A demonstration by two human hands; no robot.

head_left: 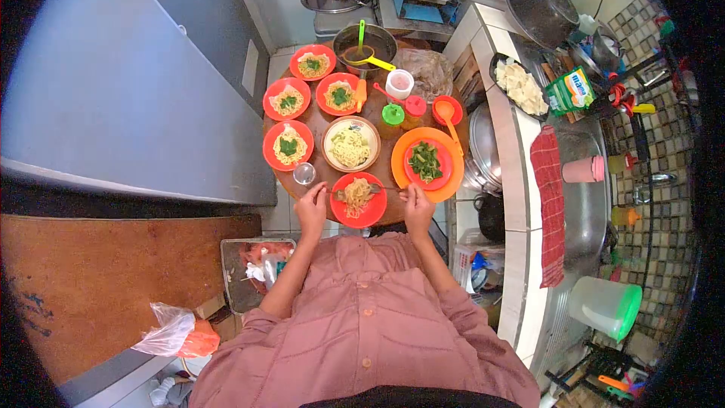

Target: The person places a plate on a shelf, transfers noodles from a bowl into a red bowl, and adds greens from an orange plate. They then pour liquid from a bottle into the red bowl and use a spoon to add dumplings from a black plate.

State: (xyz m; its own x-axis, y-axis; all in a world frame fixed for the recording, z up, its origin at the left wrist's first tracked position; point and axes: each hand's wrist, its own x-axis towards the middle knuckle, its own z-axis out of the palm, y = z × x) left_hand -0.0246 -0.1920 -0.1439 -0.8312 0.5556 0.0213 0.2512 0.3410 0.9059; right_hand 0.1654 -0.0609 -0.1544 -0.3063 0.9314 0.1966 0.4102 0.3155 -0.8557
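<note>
A red bowl (364, 217) stands at the near edge of the round table, with noodles (355, 198) bunched up in it. My left hand (311, 209) is closed around a metal utensil that reaches into the noodles from the left; its tip is covered. From the other side my right hand (417, 209) grips a thin-handled metal spoon (375, 188), its head against the noodles. Just beyond stands a patterned bowl (327, 153) of pale noodles. Beside my right hand, an orange plate (405, 186) carries a red plate of leafy greens (425, 162). A clear glass (304, 174) is near my left hand.
Several red bowls with noodles and greens, one being a left-hand bowl (272, 153), line the table (384, 132). At the back sits a dark pot (387, 41) with a yellow strainer (377, 63). Lidded jars (393, 115) stand mid-table. A tiled counter (515, 181) borders the right.
</note>
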